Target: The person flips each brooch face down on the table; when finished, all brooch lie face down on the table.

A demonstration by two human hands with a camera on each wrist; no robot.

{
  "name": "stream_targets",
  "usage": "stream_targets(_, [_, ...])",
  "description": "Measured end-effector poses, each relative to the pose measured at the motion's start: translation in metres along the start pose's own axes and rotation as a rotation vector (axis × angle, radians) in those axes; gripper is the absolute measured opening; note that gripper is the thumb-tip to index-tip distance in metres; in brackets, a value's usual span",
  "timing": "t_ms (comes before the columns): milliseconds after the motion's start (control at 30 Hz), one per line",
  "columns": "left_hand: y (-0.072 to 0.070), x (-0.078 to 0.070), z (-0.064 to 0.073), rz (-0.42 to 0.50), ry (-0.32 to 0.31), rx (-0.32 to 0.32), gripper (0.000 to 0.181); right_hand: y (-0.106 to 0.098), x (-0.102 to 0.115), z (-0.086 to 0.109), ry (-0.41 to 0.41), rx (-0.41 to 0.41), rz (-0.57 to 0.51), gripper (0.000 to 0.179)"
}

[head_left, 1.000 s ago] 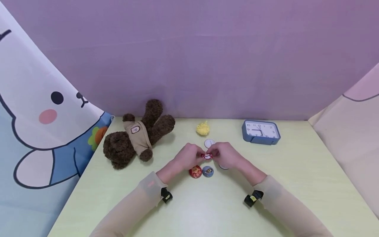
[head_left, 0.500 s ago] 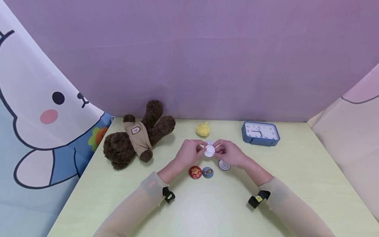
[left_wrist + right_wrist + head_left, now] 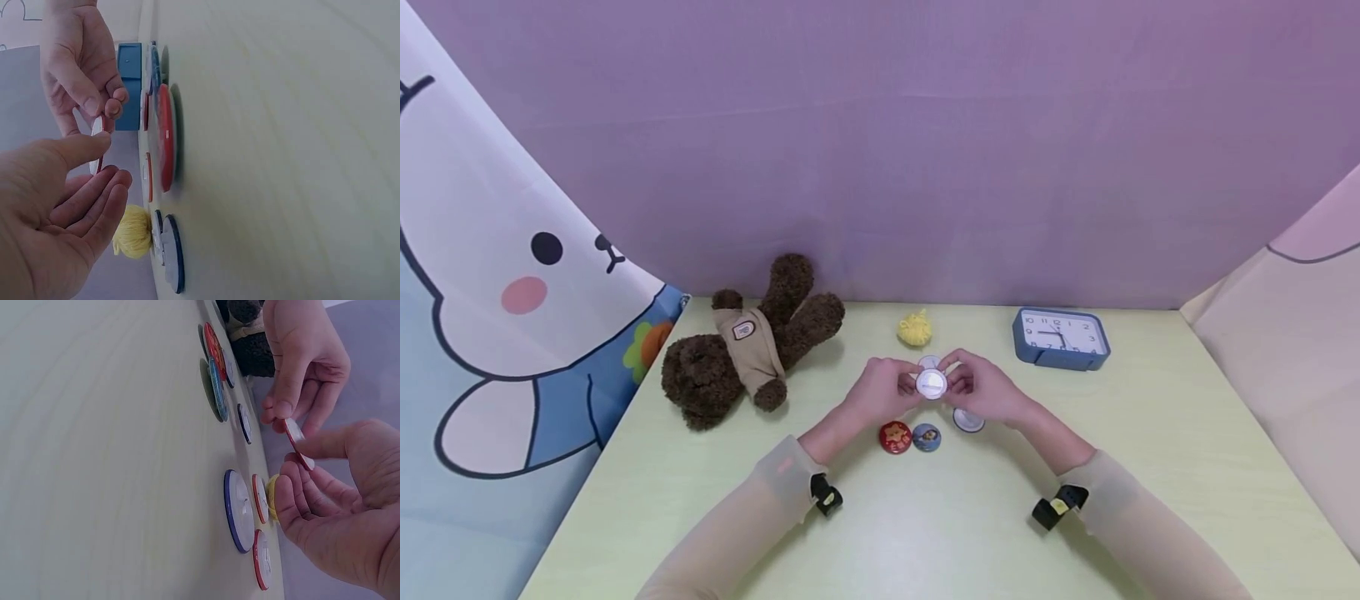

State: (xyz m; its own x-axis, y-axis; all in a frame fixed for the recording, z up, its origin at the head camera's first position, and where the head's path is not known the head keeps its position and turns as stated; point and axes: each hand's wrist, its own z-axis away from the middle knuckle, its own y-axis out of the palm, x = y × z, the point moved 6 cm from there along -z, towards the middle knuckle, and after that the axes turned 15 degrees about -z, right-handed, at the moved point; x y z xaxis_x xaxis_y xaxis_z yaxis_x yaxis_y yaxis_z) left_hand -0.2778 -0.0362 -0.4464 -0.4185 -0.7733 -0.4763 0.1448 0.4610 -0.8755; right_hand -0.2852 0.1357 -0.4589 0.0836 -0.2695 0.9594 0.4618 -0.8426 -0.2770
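Observation:
Both hands hold one round pin badge (image 3: pixel 931 384) above the table, its white back toward the head camera. Its red rim shows edge-on in the wrist views. The left hand (image 3: pixel 880 390) pinches its left edge between thumb and fingers, and the right hand (image 3: pixel 987 389) pinches its right edge. Below them lie a red badge (image 3: pixel 895 437) and a blue badge (image 3: pixel 927 437), picture side up. A blue-rimmed badge (image 3: pixel 967 420) lies white back up near the right hand. Behind the held badge, another badge (image 3: pixel 929 362) is partly hidden. The wrist views show further badges among the hands.
A brown teddy bear (image 3: pixel 751 350) lies at the left. Toward the back are a yellow yarn ball (image 3: pixel 914 329) and, on the right, a blue clock (image 3: pixel 1062 337). A purple cloth (image 3: pixel 880 150) hangs behind the pale table (image 3: pixel 910 533).
The held badge has turned from its red printed side to its white back and moved slightly away from the person. The right hand has shifted a little right. The other things stay put.

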Motion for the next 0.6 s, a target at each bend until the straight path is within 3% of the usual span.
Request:
stream_targets(333, [0.011, 0.000, -0.004, -0.092, 0.009, 0.033, 0.037, 0.001, 0.000, 0.000, -0.090, -0.031, 0.211, 0.037])
stream_targets(600, [0.018, -0.001, -0.007, -0.267, 0.032, 0.060, 0.029, 0.007, 0.000, 0.000, -0.100, -0.038, 0.317, 0.033])
